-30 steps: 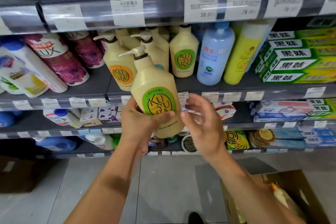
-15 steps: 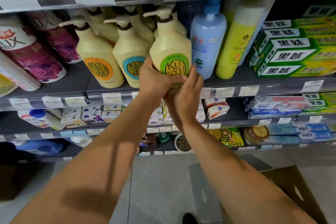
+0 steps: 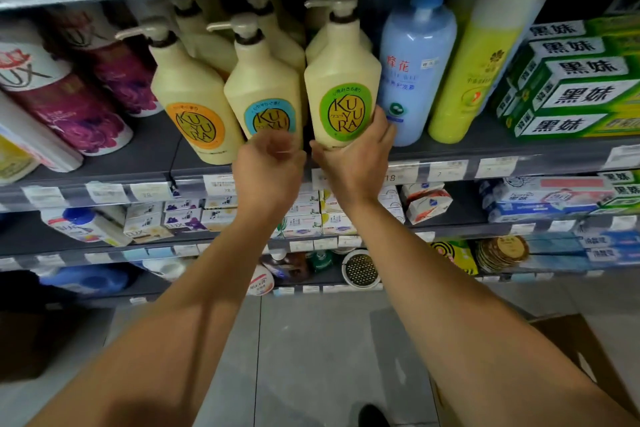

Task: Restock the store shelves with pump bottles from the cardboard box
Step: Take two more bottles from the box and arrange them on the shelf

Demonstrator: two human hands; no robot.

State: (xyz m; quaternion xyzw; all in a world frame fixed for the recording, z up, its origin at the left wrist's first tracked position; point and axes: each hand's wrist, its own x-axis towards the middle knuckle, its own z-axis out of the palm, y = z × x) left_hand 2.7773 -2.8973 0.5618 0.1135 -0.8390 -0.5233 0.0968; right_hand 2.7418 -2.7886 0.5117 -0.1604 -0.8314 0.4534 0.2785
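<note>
Right hand (image 3: 353, 165) grasps green-label pump bottle (image 3: 341, 80) low; left hand (image 3: 268, 166) loosely curled, empty.

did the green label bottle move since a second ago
Yes: the green-label bottle went up and back onto the shelf, now right beside the blue bottle.

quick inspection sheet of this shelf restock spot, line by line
surface: dark shelf, bottles standing in rows, price tags along its front edge
job's things: green-label bottle upright at the shelf front, base hidden by the hand; blue-label bottle and orange-label bottle stand beside it; cardboard box at lower right, contents not visible
clutter: tall blue bottle, yellow bottle, green toothpaste boxes, purple bottles
grips: right hand wraps the green-label bottle's base; left hand blurred, fingers curled, in front of the blue-label bottle, hold unclear
cables: nothing seen
surroundings: soap boxes on a lower shelf, grey floor
</note>
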